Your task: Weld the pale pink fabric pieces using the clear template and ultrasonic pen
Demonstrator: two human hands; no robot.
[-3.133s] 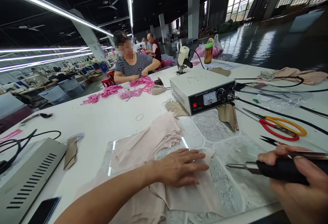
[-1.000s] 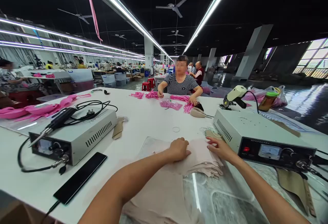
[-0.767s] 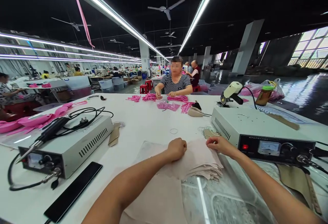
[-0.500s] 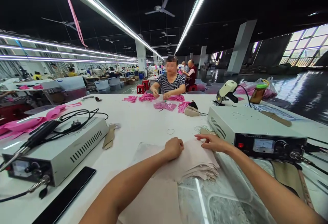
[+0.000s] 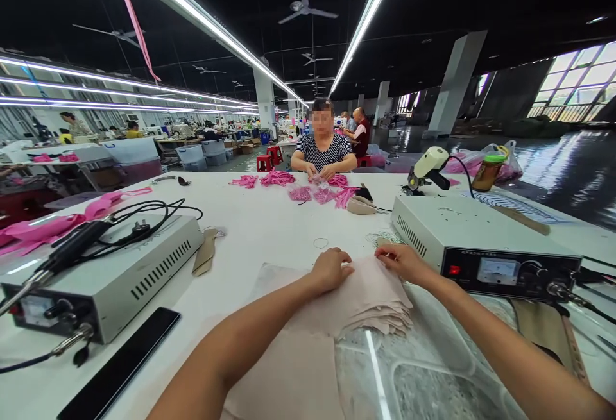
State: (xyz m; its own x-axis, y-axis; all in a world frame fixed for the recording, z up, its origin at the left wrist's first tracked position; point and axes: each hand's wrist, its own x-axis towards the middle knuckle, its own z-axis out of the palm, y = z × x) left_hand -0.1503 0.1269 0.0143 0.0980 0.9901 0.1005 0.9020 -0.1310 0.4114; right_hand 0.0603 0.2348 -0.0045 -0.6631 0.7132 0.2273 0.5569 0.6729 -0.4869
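Note:
A stack of pale pink fabric pieces (image 5: 375, 304) lies in front of me, its layered edges fanned at the lower right. On its upper part rests my left hand (image 5: 332, 269), fingers bent and thumb apart, holding nothing that I can see. At the far right corner of the stack, my right hand (image 5: 402, 263) pinches the edge of the fabric between thumb and fingers. How many layers it grips is too small to tell. Another pale fabric piece (image 5: 283, 375) lies nearer to me, beside a clear plastic sheet (image 5: 366, 375).
Grey metal control boxes stand on the left (image 5: 115, 272) and right (image 5: 486, 234). A black phone (image 5: 120, 362) lies at the left. Across the white table (image 5: 255, 215), a co-worker (image 5: 323, 151) handles pink strips and plastic bags. A brown bottle (image 5: 488, 173) stands at the far right.
My right hand has closed from spread fingers to a pinch on the fabric corner. My left hand has shifted slightly right and its fingers have loosened. The co-worker's hands have moved together.

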